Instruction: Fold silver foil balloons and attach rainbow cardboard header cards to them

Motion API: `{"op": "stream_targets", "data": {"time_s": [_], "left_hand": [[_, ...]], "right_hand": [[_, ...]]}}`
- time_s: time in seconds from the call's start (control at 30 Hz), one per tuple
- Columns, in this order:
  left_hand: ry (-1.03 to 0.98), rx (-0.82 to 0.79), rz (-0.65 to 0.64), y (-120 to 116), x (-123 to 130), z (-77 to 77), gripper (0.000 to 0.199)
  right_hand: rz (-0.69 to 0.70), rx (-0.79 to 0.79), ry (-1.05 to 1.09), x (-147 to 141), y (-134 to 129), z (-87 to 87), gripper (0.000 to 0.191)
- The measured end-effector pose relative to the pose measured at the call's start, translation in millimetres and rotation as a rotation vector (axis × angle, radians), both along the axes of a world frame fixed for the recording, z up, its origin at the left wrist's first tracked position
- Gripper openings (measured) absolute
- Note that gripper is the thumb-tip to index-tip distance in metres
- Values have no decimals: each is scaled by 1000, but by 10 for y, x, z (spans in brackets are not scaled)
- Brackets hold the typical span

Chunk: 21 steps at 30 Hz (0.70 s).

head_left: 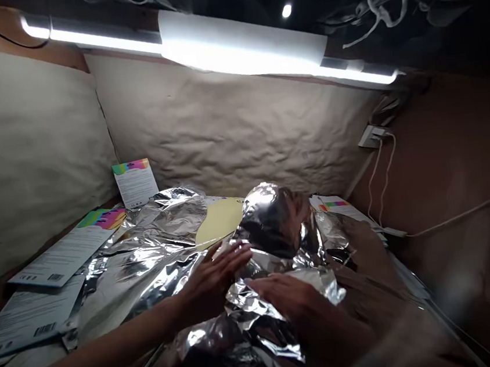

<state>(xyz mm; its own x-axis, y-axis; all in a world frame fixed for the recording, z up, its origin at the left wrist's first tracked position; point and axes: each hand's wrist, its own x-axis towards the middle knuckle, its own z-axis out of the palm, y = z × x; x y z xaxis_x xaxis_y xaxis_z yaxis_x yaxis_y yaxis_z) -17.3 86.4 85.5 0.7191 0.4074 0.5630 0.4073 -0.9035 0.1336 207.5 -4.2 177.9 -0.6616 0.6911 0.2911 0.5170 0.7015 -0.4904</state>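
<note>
Shiny silver foil spreads over the work surface in crumpled sheets. At the centre, a rounded, smooth bulge of foil rises above the rest. My left hand lies against the foil just left of the bulge, fingers stretched out. Lower and to the right, my right hand rests on wrinkled foil with its fingers extended; some of them are hidden. What lies beneath the foil cannot be seen. Behind my left hand is a pale yellow, curved-edged flat piece.
Printed cards with colourful tops lie at the left, and another card leans on the back wall. A lit tube lamp hangs overhead. White cables run from a wall socket at right.
</note>
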Motion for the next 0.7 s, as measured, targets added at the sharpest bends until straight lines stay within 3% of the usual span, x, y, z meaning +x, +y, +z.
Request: {"op": "stream_targets", "data": {"time_s": [0.07, 0.17, 0.3, 0.47, 0.57, 0.7], "left_hand": [[10, -77, -138, 5, 77, -119, 49], [13, -160, -211, -26, 85, -282, 25], [95, -203, -286, -81, -37, -467, 30], [174, -273, -366, -141, -170, -706, 27], [129, -356, -329, -198, -178, -646, 27], [-58, -699, -187, -202, -138, -261, 20]], "right_hand": [[10, -29, -11, -29, -104, -154, 58], [12, -110, -36, 194, -280, -306, 76], [-21, -226, -189, 810, -515, -596, 97], [-148, -212, -366, 1286, -646, -1279, 105], [-168, -114, -359, 1282, -643, -1502, 81], [-164, -35, -201, 1236, -586, -1430, 51]]}}
